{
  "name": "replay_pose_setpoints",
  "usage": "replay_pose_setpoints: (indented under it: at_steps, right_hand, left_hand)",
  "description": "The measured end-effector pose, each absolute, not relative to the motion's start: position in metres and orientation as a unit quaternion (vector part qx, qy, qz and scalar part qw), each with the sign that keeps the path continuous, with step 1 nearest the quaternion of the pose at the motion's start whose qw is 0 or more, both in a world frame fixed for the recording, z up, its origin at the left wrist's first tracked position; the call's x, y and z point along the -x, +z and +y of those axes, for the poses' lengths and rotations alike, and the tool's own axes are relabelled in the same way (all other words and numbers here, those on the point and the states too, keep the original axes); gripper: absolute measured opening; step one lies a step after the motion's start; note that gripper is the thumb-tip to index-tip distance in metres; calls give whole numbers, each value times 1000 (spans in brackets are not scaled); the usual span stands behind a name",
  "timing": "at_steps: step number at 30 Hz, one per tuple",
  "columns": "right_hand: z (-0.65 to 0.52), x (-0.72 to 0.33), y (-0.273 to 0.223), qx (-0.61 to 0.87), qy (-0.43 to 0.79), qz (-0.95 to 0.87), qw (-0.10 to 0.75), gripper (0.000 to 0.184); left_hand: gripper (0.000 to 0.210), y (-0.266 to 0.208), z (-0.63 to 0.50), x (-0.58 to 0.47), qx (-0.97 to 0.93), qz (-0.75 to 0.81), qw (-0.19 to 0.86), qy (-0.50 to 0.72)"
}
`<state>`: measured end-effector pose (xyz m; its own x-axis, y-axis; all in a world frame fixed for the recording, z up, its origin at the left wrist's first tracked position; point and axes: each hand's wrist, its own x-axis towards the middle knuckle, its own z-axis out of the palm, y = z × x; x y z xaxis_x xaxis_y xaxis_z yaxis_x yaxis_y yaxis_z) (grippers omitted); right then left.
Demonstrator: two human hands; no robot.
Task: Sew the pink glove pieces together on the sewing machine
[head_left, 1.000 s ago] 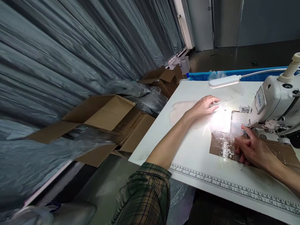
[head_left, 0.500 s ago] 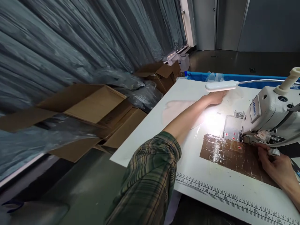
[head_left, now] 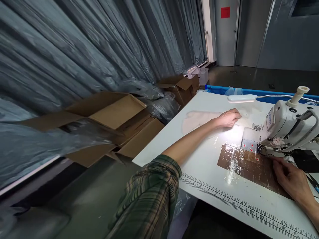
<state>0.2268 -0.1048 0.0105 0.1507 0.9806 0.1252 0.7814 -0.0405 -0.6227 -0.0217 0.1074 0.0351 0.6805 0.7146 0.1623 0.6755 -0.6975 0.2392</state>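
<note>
My left hand [head_left: 227, 118] is over the far part of the white sewing table [head_left: 159, 146], under the lamp. Its fingers are curled closed beside pale sheer material [head_left: 249, 114]; glare hides what they hold. A flat pale pink piece [head_left: 194, 120] lies behind the left forearm. My right hand [head_left: 290, 176] rests on the brown taped sheet [head_left: 239, 162], close to the needle area of the white sewing machine [head_left: 279, 122]. Thumb and forefinger are pressed together there, and anything between them is too small to make out.
A lamp [head_left: 241, 98] on a flexible neck shines on the tabletop. A printed ruler [head_left: 231, 200] runs along the front edge. Scissors [head_left: 313, 182] lie at the far right. Open cardboard boxes [head_left: 119, 111] and clear plastic [head_left: 161, 103] stand left of the table.
My left hand has come back from under the lamp head toward me, its fingers now curled. The right hand stays near the needle. The view has shifted somewhat.
</note>
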Motion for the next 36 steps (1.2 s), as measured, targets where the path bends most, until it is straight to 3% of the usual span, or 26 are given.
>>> replay_pose_setpoints:
  at_steps: [10,29,36]
  right_hand:
    - [-104,-230,6,697,162,-637,287,48]
    - [-103,-244,-11,686,148,-669,245,49]
    - [-104,-245,-12,672,123,-690,240,47]
  left_hand:
    - [34,43,66,107,-823,524,126,180]
    - [27,34,130,30,-822,476,258,177]
    - [25,48,118,51,-807,497,225,229]
